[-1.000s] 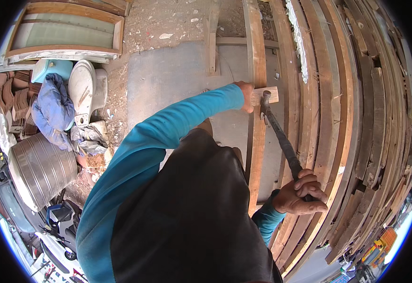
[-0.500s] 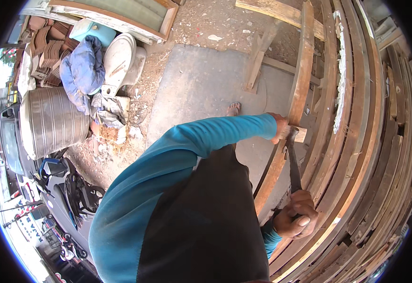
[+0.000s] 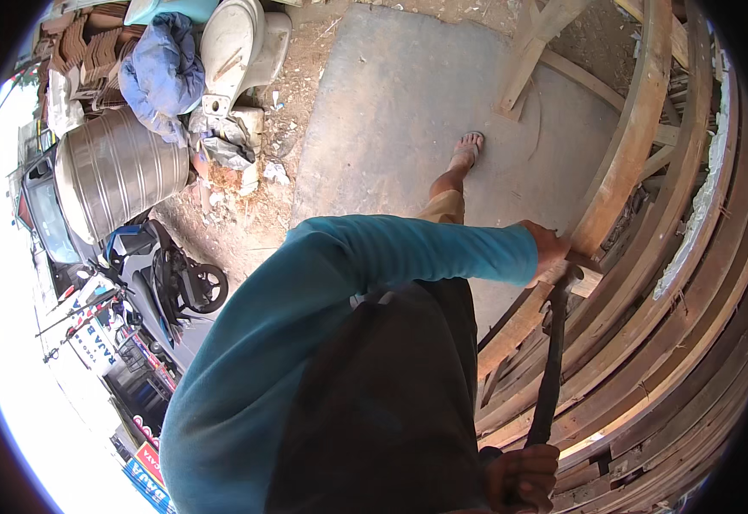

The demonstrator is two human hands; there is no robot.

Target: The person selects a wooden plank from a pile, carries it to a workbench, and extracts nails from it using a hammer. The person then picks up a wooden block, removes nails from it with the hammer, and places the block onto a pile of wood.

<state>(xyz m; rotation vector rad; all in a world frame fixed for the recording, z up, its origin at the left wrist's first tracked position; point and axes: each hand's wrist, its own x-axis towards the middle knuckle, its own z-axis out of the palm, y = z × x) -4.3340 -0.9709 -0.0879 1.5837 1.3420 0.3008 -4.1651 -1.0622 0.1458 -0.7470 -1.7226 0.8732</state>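
Note:
My left hand (image 3: 548, 245), in a blue sleeve, reaches across to the right and closes around the near end of a short wooden block (image 3: 590, 279). The block lies crosswise on a long wooden beam (image 3: 618, 184). At the lower right, my right hand (image 3: 523, 476) is wrapped around the handle of a dark, long-handled hammer (image 3: 548, 390). Its head rests against the block, close to my left fingers. Whether a nail sits under the head is hidden.
Stacked long timbers (image 3: 673, 360) fill the right side, some with nails sticking out. A grey sheet (image 3: 391, 111) covers the ground under my sandalled foot (image 3: 468, 150). To the left are a toilet (image 3: 228, 51), a ribbed metal tank (image 3: 121, 171) and a motorbike (image 3: 172, 278).
My right hand and the hammer handle have swung down toward me, while the hammer head stays at the block. The view has shifted, and more of my leg shows.

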